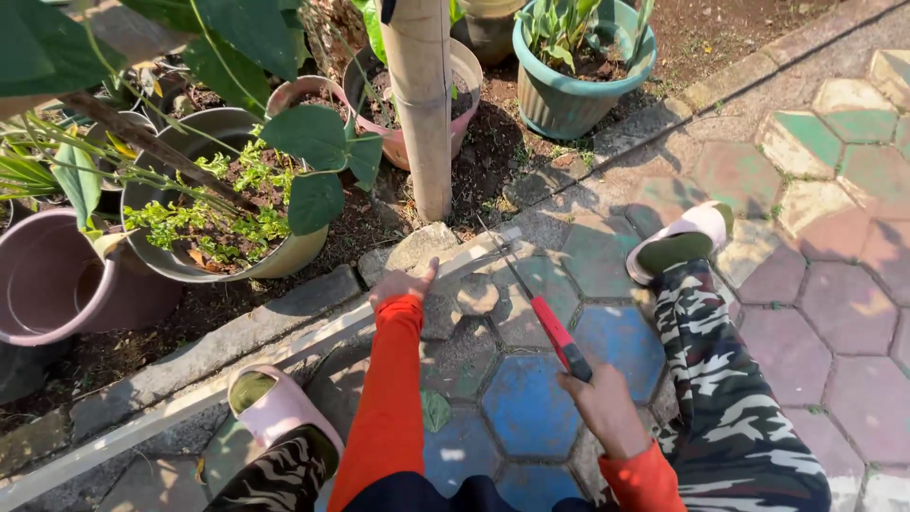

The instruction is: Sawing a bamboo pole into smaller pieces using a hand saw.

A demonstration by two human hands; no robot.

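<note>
Two hands are at work over a long pale strip of wood (284, 356) that lies slanting across the coloured paving stones (806, 332) beside a garden bed. The left hand (400, 283) presses down flat on the strip near its upper end, fingers spread, not wrapped round it. The right hand (602, 403) is closed round the dark grip of a red-handled handsaw (550, 327), whose thin blade runs up to meet the strip just beside the left hand, close to a rough stone (422, 248) at the foot of a bamboo post (424, 104). Judged from this, sawing is the step in hand, the blade set at the cut line. The next stroke calls for firm downward pressure from the left hand and a straight pull, teeth kept well apart from the thumb. Potted plants (223, 204) stand nearby; a slippered foot (678, 242) rests right of the saw.
</note>
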